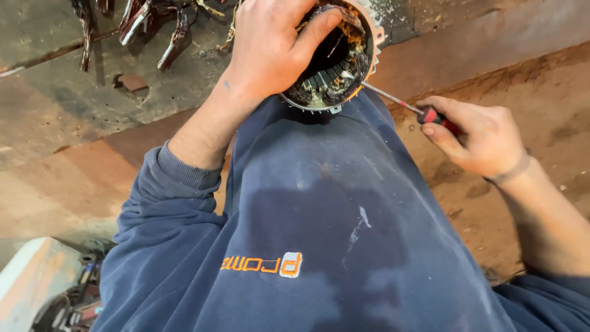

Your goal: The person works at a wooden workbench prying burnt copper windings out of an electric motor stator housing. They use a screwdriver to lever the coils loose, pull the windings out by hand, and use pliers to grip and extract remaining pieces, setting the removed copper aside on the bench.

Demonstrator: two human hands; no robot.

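Two hands (270, 49), one motor stator (335, 58), one screwdriver (409, 106)

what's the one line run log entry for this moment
left hand: grips motor stator on knee | right hand: holds red-handled screwdriver, tip at stator rim | floor: dark metal parts

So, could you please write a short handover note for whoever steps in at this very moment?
Left hand: grips the rim of the round motor stator, steadied on the knee.
Right hand: holds the red-handled screwdriver, tip at the stator's lower edge.
Done: dark bent parts lie on the floor beyond.
Left: windings are not yet out of the stator.
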